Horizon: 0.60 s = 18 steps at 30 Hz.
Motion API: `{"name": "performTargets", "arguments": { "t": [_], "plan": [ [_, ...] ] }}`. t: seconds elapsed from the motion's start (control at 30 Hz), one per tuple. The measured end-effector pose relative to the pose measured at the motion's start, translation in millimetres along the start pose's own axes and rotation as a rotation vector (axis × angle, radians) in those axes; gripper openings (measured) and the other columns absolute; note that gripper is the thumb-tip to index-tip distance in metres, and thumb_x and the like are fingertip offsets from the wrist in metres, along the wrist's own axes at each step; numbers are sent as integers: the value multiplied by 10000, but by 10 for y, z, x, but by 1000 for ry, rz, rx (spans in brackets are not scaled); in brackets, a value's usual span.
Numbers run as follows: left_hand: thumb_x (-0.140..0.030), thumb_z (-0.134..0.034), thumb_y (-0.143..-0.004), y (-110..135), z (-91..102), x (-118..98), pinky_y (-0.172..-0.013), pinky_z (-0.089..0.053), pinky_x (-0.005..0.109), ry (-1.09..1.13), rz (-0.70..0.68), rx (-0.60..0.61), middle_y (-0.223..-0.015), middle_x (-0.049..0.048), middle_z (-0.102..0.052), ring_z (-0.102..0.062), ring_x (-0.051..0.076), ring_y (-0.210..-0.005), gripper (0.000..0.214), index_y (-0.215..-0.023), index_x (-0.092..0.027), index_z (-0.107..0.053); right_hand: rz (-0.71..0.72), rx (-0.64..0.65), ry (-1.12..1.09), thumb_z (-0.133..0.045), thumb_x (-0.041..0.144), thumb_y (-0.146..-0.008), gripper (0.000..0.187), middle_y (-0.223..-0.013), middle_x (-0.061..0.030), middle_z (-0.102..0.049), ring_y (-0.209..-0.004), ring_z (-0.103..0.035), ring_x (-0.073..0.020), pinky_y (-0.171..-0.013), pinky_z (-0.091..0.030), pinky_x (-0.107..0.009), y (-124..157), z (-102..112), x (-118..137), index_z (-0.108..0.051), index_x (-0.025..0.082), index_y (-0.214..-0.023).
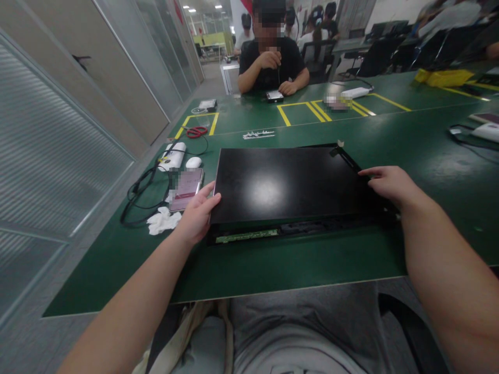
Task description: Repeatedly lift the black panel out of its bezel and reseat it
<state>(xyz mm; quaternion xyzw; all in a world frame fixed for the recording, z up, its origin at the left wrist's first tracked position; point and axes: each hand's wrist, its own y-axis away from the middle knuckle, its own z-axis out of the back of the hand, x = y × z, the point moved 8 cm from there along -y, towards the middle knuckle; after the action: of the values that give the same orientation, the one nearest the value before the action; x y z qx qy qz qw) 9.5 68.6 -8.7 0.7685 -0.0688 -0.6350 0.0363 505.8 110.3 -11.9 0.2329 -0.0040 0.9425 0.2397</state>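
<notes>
A flat black screen panel (288, 179), glossy with a bright reflection, lies over a black frame (327, 224) on the green table. Along the frame's near side runs a narrow green circuit strip (245, 237). The panel sits raised and slightly askew, its left part lifted off the frame. My left hand (199, 212) grips the panel's left edge, thumb on top and fingers partly hidden beneath. Over at the right edge, my right hand (390, 184) pinches the frame's side, its index finger stretched along the top and the other fingers curled.
Left of the panel lie a phone (186, 189), a white mouse (194, 163), crumpled tissue (162, 221), black cables (134, 195), a white power strip (172, 156) and red-handled scissors (197, 132). White strips (258, 134) lie beyond. A person (273, 67) works across the table.
</notes>
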Motion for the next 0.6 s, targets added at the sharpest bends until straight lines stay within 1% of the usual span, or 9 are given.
{"name": "performTargets", "arguments": {
  "t": [0.33,0.47,0.6],
  "plan": [
    [-213,-794,-798,0,32,24,-852,-676,399,-13,6,-27,-1211,134,-805,-774,327,-1097,724,-1492,-147,-598,-18,24,-9,-578,17,-773,554,-851,-63,-740,-711,-618,-165,-673,-470,-257,4,0,7,-808,179,-1250],
    [-228,-792,-806,3,26,20,-840,-676,395,-26,9,-20,-1200,123,-807,-779,323,-1077,692,-1475,-172,-624,-14,17,-53,-570,11,-758,556,-874,-69,-745,-725,-624,-162,-686,-481,-254,13,0,6,-810,171,-1234],
    [-232,-790,-806,0,38,16,-817,-673,380,-38,6,-25,-1152,117,-816,-783,318,-1050,690,-1473,-168,-625,-25,26,-86,-569,9,-750,582,-866,-65,-741,-710,-609,-157,-675,-475,-248,-5,-22,-41,-801,172,-1257]
  ]
}}
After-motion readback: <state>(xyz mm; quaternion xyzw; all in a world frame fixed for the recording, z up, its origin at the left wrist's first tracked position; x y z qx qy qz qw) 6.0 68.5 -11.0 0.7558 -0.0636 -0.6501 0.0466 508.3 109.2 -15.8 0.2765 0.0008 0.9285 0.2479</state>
